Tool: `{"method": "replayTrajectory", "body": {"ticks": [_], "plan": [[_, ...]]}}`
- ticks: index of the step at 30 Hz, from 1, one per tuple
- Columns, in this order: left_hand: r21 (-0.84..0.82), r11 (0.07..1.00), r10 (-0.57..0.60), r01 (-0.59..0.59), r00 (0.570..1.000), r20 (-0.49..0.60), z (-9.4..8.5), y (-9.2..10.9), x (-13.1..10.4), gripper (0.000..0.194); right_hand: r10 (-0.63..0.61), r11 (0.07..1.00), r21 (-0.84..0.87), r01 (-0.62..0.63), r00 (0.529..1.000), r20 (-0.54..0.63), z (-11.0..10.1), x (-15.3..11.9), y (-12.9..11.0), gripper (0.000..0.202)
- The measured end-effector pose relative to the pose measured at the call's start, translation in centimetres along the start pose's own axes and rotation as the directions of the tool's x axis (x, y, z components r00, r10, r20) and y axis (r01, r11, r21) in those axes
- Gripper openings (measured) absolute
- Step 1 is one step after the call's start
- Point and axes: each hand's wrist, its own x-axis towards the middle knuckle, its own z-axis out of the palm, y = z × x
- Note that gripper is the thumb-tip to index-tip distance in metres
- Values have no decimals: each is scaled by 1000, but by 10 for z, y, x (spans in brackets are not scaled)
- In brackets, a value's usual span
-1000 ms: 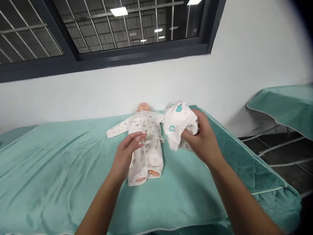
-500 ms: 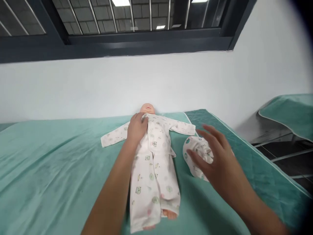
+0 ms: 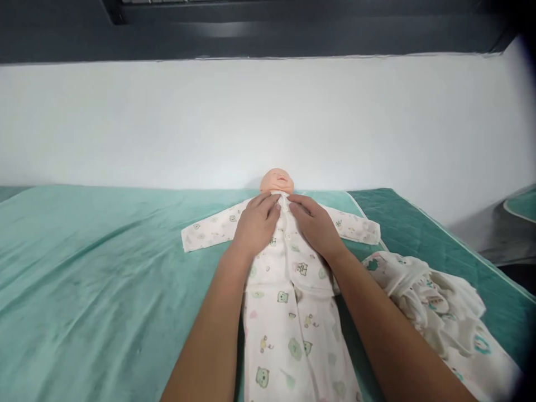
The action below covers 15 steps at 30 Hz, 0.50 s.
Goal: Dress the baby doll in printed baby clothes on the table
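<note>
A baby doll [image 3: 277, 181] lies on its back on the bed, its head toward the wall. It wears a white long-sleeved shirt [image 3: 288, 262] and matching trousers [image 3: 288, 346] with small green animal prints; both sleeves are spread sideways. My left hand [image 3: 258, 223] rests on the shirt's chest near the collar, fingers stretched out. On the other side of the front opening lies my right hand [image 3: 312, 226], also on the chest with its fingers extended and thumb apart. My right forearm passes beside a crumpled white printed cloth [image 3: 444, 312]. The doll's feet are out of view.
A green sheet [image 3: 104, 268] with wrinkles covers the bed, and a darker quilted green cover [image 3: 402, 223] lies at the right. A white wall [image 3: 188, 128] rises behind the bed, below a dark window frame [image 3: 251, 33]. Another green surface [image 3: 523, 204] shows at the far right.
My right hand has moved left from beside the crumpled cloth onto the doll's chest. The cloth now lies spread out more loosely. My left hand stays on the chest; the view has tilted down.
</note>
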Motion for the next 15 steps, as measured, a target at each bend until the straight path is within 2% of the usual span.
{"method": "replayTrajectory", "body": {"ticks": [5, 15], "plan": [[101, 994, 48, -47, 999, -5, 3, 7, 0, 45, -122, 992, -30, 124, 991, 56, 2, -3, 4, 31], [190, 974, 117, -122, 992, 37, 2, 15, -2, 48, -196, 977, -66, 201, 977, 78, 3, 2, 11, 32]]}}
